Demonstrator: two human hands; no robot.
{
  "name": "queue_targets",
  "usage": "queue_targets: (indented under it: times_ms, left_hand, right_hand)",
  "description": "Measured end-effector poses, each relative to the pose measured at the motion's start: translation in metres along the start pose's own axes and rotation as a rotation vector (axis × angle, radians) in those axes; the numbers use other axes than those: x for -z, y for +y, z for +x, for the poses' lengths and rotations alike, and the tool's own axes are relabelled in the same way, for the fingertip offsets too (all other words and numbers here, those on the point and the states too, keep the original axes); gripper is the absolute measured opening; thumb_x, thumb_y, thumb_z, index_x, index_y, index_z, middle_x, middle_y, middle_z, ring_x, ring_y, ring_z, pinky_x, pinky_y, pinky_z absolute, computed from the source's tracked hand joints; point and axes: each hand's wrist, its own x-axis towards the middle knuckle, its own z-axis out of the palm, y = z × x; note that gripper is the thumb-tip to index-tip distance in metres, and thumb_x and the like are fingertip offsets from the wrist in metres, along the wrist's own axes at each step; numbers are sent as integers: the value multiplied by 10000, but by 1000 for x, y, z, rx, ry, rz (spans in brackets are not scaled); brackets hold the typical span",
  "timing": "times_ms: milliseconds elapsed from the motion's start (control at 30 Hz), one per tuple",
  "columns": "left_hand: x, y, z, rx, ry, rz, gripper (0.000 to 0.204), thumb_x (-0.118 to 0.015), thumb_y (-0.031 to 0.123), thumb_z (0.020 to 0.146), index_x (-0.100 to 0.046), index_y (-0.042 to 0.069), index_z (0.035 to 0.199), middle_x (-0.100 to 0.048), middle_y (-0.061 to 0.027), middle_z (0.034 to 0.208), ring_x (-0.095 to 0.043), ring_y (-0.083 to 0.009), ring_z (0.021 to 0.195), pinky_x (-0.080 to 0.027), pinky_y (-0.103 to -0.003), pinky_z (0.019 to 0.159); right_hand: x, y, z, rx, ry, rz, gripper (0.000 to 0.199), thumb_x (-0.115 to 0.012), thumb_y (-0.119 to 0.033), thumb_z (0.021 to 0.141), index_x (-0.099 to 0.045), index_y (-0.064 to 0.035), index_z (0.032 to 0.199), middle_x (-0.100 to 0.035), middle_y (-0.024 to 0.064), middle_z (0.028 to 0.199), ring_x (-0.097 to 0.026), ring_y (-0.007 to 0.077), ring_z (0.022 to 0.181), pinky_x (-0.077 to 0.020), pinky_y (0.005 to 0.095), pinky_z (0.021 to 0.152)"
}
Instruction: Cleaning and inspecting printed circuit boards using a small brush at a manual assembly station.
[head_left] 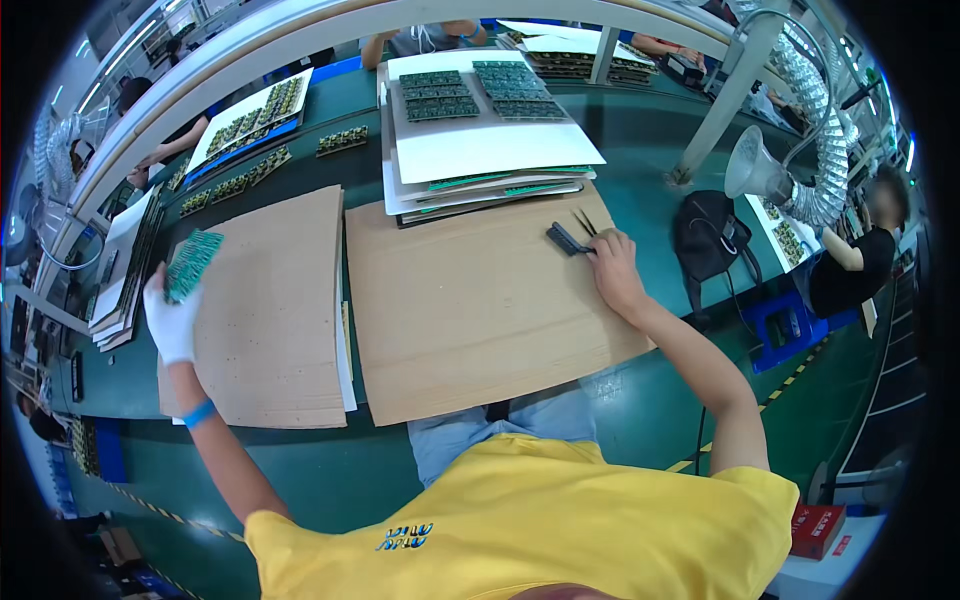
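Pinching a green circuit board [194,264] along its left side, your left hand [175,318], in a white glove, was at the outer edge of the left cardboard sheet [270,320]. The board stood tilted, its face turned partly up toward you. A blue band [199,413] circled that wrist.

Your bare right hand [617,270] lay at the far right of the other cardboard sheet [480,310], its fingers drawn together on the end of a black brush [567,238]. Tweezers [585,221] jutted out from the same fingertips — you could not tell from this view how firmly they were gripped.

Just beyond that sheet rose a stack of white boards [490,155], with two groups of green panels [435,97] lying on top. To the right, a black bag [708,240] rested on the green counter [640,130], near a clear funnel [757,165] on a silvery hose [824,185]. Small populated boards [343,141] sat beyond the left sheet.
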Motion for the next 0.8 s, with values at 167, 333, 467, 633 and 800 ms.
queue_targets:
  times_ms: [167,333,467,633,800]
  left_hand:
    - [-11,229,-140,174,-47,-625,799,-896,129,719,-551,4,1429,-573,-127,1336,-582,-258,1230,-478,-382,1071]
    - [-91,349,-193,138,-248,-697,804,-910,139,701,-549,-10,1404,-539,-140,1324,-583,-268,1211,-486,-385,1066]
    - [-122,379,-196,235,-337,-803,929,-907,82,684,-446,9,1487,-507,-129,1369,-574,-259,1229,-496,-384,1061]
    - [-142,378,-207,338,-441,-1120,1173,-931,12,622,-264,55,1587,-485,-125,1404,-575,-256,1257,-514,-384,1063]
    - [-148,381,-210,554,-519,-1399,1253,-963,14,581,-235,81,1599,-451,-126,1475,-551,-257,1317,-501,-401,1103]
  right_hand:
    - [5,-25,34,204,83,69,168,-646,-79,965,-610,-50,1126,-652,187,1098,-625,370,1045,-477,475,871]
    - [-13,-76,54,325,304,414,192,-641,-61,977,-612,7,1154,-641,155,879,-642,317,702,-512,421,620]
    - [-12,-101,8,-142,84,791,217,-646,-52,984,-653,16,1190,-637,122,854,-644,208,659,-510,357,600]
    - [-13,-117,-43,-136,-9,798,253,-646,-13,980,-701,12,1225,-627,89,830,-613,123,619,-484,287,572]
    - [-11,-121,-37,-218,-26,802,251,-652,5,956,-747,-4,1188,-643,156,842,-678,242,702,-531,365,642]
